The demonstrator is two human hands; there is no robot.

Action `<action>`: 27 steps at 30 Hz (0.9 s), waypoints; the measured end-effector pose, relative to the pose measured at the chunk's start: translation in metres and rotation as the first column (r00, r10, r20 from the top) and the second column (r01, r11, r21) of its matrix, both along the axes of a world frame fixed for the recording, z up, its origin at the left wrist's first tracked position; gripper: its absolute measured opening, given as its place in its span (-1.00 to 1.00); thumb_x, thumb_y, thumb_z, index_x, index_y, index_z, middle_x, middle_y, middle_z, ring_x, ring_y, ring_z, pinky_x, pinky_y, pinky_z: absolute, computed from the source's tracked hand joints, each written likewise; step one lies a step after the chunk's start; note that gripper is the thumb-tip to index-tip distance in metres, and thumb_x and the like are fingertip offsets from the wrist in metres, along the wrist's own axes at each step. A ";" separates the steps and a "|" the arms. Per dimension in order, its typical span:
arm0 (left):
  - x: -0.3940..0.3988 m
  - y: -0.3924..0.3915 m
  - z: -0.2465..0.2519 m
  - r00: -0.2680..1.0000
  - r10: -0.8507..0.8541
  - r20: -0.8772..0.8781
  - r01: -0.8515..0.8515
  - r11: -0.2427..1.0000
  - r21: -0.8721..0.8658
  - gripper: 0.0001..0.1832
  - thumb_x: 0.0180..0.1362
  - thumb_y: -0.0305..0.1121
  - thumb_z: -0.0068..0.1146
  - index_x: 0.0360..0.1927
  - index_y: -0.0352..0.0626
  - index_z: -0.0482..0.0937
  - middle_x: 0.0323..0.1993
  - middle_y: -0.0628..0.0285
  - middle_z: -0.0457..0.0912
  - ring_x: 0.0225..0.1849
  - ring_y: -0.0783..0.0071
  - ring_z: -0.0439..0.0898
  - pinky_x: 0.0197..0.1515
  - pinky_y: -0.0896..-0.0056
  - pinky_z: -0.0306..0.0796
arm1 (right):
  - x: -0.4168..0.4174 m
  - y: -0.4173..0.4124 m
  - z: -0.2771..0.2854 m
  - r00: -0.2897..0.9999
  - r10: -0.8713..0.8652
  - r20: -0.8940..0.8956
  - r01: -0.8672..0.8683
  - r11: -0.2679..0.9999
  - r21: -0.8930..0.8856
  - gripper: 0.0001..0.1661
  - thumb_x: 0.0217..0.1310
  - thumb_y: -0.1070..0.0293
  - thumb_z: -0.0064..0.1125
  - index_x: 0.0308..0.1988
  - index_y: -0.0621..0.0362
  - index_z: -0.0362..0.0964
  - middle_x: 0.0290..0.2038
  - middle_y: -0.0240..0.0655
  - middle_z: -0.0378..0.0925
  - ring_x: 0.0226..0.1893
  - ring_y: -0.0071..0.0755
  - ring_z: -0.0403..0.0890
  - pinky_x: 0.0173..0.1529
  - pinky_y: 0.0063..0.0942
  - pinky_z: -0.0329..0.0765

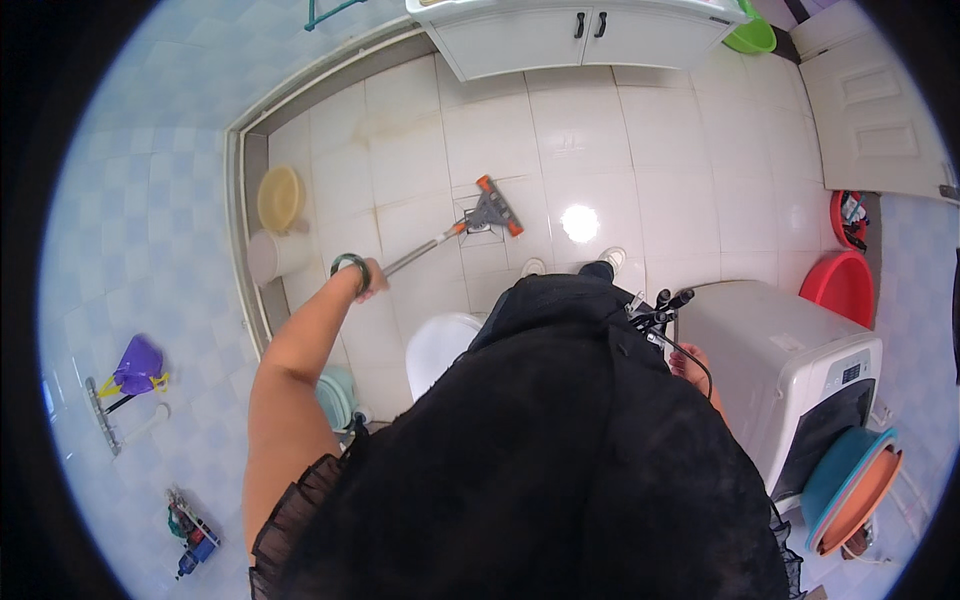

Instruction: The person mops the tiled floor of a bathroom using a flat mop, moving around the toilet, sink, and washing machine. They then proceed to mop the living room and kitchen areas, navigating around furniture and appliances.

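My left hand [370, 280], with a dark green bangle at the wrist, is closed around the metal pole of a floor squeegee [491, 210]. The squeegee's grey and orange head lies on the white floor tiles over a square floor drain [475, 222]. Its pole slants from the head down to the left. My right hand [690, 362] hangs at my right side, between my black clothing and a white washing machine [757, 337]. A black cable passes over it, and its fingers are partly hidden.
Ahead stands a white cabinet [517, 41]. A yellow basin [280, 198] and a whitish bucket [274, 256] are by the left wall. A toilet [439, 349] is close at my left. A red basin [840, 289] lies beyond the machine, near a white door [874, 124].
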State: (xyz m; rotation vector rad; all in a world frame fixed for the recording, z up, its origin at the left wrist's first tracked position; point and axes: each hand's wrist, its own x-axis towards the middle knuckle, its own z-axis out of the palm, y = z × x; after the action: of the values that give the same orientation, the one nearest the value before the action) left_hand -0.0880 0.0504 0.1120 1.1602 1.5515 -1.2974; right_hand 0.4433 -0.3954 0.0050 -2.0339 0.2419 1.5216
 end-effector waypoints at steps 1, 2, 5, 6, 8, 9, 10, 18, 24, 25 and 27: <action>0.011 0.001 -0.001 0.997 -0.074 0.010 0.074 0.997 -0.011 -0.65 0.03 -0.23 0.00 -0.75 -0.17 0.28 -0.85 0.28 0.26 -0.85 0.48 0.23 -0.82 0.41 0.16 | 0.004 -0.005 -0.002 0.999 0.036 0.003 -0.036 0.999 0.001 -0.80 0.14 0.32 -0.15 -0.20 0.10 0.27 -0.52 -0.35 0.44 -0.59 -0.50 0.47 -0.55 -0.56 0.41; 0.025 0.000 -0.005 0.998 -0.013 0.058 0.013 1.000 0.015 -0.65 0.02 -0.23 0.01 -0.76 -0.16 0.27 -0.86 0.28 0.25 -0.85 0.48 0.23 -0.82 0.41 0.16 | 0.007 -0.009 -0.004 0.998 0.065 0.010 -0.065 0.998 -0.004 -0.80 0.14 0.32 -0.15 -0.21 0.11 0.26 -0.52 -0.35 0.44 -0.59 -0.50 0.47 -0.56 -0.57 0.41; 0.088 -0.011 -0.040 0.977 -0.061 0.203 0.048 0.996 0.069 -0.62 0.00 -0.22 0.03 -0.81 -0.15 0.27 -0.87 0.27 0.26 -0.87 0.45 0.23 -0.83 0.39 0.17 | 0.020 -0.018 -0.008 0.994 0.103 0.026 -0.102 0.994 -0.037 -0.80 0.15 0.33 -0.15 -0.21 0.12 0.26 -0.53 -0.35 0.44 -0.61 -0.52 0.46 -0.58 -0.60 0.40; 0.114 -0.016 -0.056 0.970 -0.061 0.234 0.043 0.996 0.081 -0.60 0.01 -0.17 0.02 -0.81 -0.15 0.29 -0.88 0.25 0.27 -0.87 0.44 0.25 -0.83 0.38 0.17 | 0.026 -0.021 -0.008 0.995 0.102 0.021 -0.101 0.994 -0.033 -0.80 0.14 0.33 -0.15 -0.21 0.13 0.26 -0.52 -0.34 0.44 -0.61 -0.52 0.46 -0.58 -0.61 0.40; 0.165 -0.027 -0.086 0.932 -0.138 0.334 0.072 0.977 0.203 -0.55 0.02 -0.07 -0.02 -0.80 -0.18 0.33 -0.85 0.21 0.31 -0.86 0.42 0.29 -0.81 0.35 0.18 | 0.043 -0.023 -0.006 0.998 0.064 0.013 -0.063 0.997 -0.036 -0.80 0.14 0.35 -0.15 -0.21 0.14 0.26 -0.52 -0.33 0.45 -0.61 -0.52 0.45 -0.58 -0.62 0.40; 0.189 -0.029 -0.098 0.912 -0.139 0.387 0.044 0.969 0.244 -0.53 0.03 -0.02 -0.04 -0.78 -0.20 0.35 -0.83 0.19 0.35 -0.82 0.39 0.33 -0.76 0.33 0.22 | 0.052 -0.023 -0.005 1.000 0.027 0.008 -0.026 0.999 -0.044 -0.79 0.13 0.36 -0.15 -0.20 0.15 0.26 -0.52 -0.33 0.45 -0.61 -0.53 0.45 -0.58 -0.62 0.40; 0.210 -0.032 -0.107 0.910 -0.150 0.386 0.035 0.957 0.288 -0.50 0.03 0.02 -0.07 -0.76 -0.23 0.38 -0.80 0.17 0.38 -0.78 0.36 0.37 -0.71 0.30 0.26 | 0.060 -0.020 -0.003 1.000 -0.014 0.009 0.014 0.999 -0.047 -0.79 0.13 0.37 -0.15 -0.20 0.16 0.26 -0.51 -0.32 0.45 -0.61 -0.53 0.45 -0.57 -0.62 0.40; 0.298 -0.013 -0.105 0.907 -0.273 0.321 0.209 0.953 0.220 -0.43 0.03 0.04 -0.16 -0.08 -0.24 0.43 -0.05 -0.06 0.40 0.01 0.08 0.38 0.00 0.19 0.27 | 0.083 0.014 0.025 0.993 0.068 0.093 -0.062 0.996 -0.068 -0.77 0.11 0.38 -0.13 -0.18 0.18 0.28 -0.48 -0.31 0.47 -0.56 -0.51 0.47 -0.53 -0.59 0.43; 0.261 -0.016 -0.104 0.915 -0.310 0.258 0.242 0.934 0.263 -0.42 0.00 0.06 -0.14 -0.08 -0.23 0.43 -0.03 -0.02 0.39 0.01 0.06 0.37 0.01 0.17 0.26 | 0.054 0.031 0.030 0.983 0.166 0.078 -0.163 0.986 -0.040 -0.76 0.12 0.37 -0.13 -0.17 0.14 0.29 -0.46 -0.34 0.47 -0.51 -0.50 0.48 -0.47 -0.55 0.44; 0.244 -0.015 -0.105 0.914 -0.319 0.249 0.250 0.929 0.274 -0.42 -0.01 0.06 -0.13 -0.08 -0.23 0.43 -0.02 -0.03 0.39 0.02 0.07 0.37 0.02 0.17 0.26 | 0.049 0.031 0.029 0.983 0.171 0.071 -0.168 0.985 -0.043 -0.76 0.12 0.37 -0.13 -0.16 0.13 0.29 -0.45 -0.34 0.47 -0.50 -0.50 0.48 -0.47 -0.55 0.44; 0.202 -0.009 -0.105 0.919 -0.344 0.194 0.289 0.920 0.266 -0.47 0.00 0.03 -0.18 -0.08 -0.14 0.45 0.01 0.07 0.37 0.06 0.17 0.34 0.05 0.22 0.23 | 0.043 0.028 0.027 0.979 0.190 0.070 -0.185 0.981 -0.064 -0.76 0.12 0.36 -0.13 -0.16 0.12 0.30 -0.45 -0.36 0.47 -0.50 -0.51 0.48 -0.46 -0.56 0.43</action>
State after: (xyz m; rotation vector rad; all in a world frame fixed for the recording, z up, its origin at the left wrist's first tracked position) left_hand 0.1138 0.0410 0.0074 1.7122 1.4017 -1.1450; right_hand 0.4861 -0.3672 0.0318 -2.2077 0.0660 1.5609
